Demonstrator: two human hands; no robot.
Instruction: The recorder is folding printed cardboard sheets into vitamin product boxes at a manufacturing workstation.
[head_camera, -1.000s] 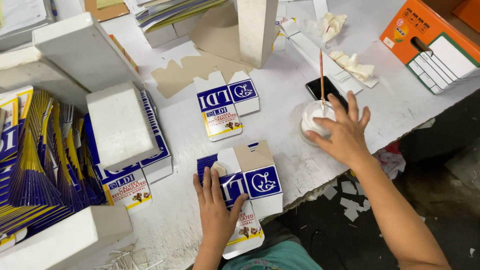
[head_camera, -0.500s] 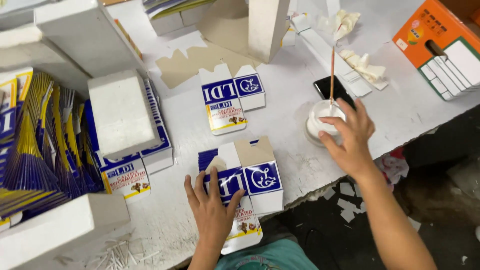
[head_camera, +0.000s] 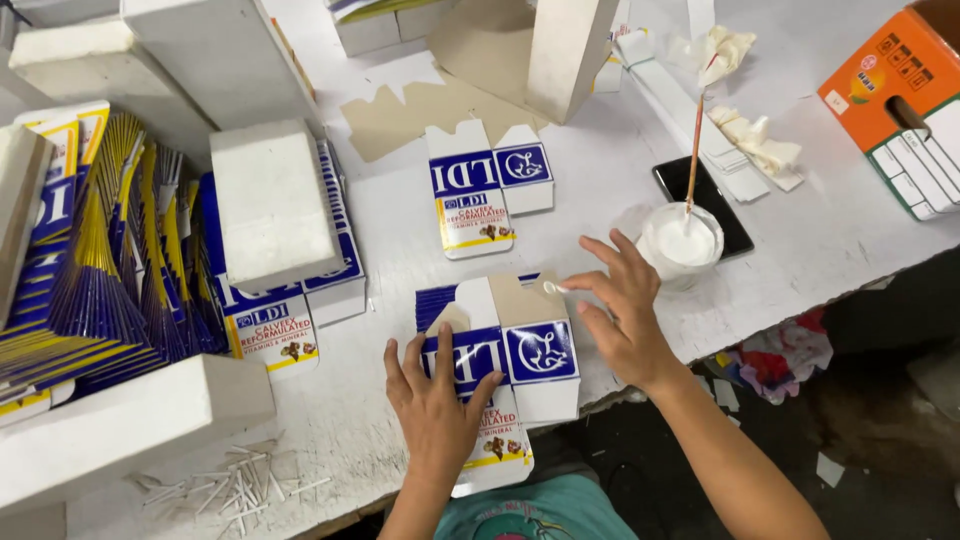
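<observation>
The left hand (head_camera: 437, 408) lies flat with fingers spread, pressing down on a flattened blue and white carton (head_camera: 500, 370) at the near edge of the table (head_camera: 400, 240); its grip is apart, clamped on nothing. The right hand (head_camera: 625, 315) hovers over the carton's upper right brown flap, its forefinger tip, smeared white, touching the flap, the other fingers loosely spread. Just beside that hand, toward the right edge, stands a small cup of white glue (head_camera: 684, 245) with a thin stick (head_camera: 694, 150) leaning in it. A second flat carton (head_camera: 485, 190) lies farther in, well apart.
</observation>
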